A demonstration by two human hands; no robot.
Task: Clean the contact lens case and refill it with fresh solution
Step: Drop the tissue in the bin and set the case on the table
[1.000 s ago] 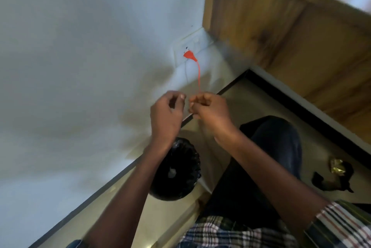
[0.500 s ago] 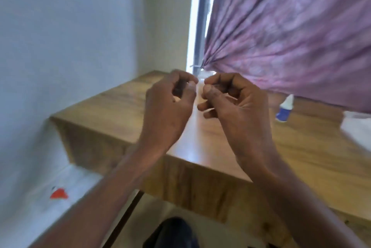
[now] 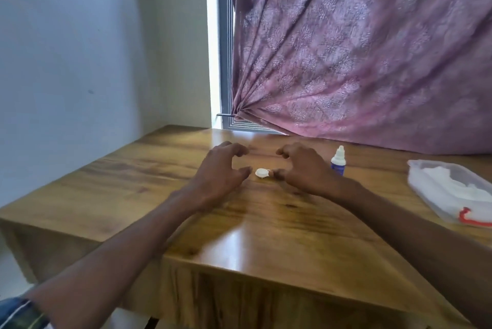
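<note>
A small white contact lens case (image 3: 262, 172) lies on the wooden table (image 3: 186, 195), between my two hands. My left hand (image 3: 221, 171) hovers just left of it with fingers spread and holds nothing. My right hand (image 3: 303, 168) is just right of the case, its thumb and fingertip at the case's right end; part of the case is hidden behind them. A small solution bottle (image 3: 338, 160) with a white cap and blue label stands upright behind my right wrist.
A clear plastic tray (image 3: 450, 190) with white tissue and a red item sits at the table's right edge. A purple curtain (image 3: 359, 49) hangs behind the table over a window. A white wall is on the left.
The view swung up from the floor and bin to the table. My hands, earlier pinched together in the air, have lowered to the table and spread apart, with the case now resting on the wood.
</note>
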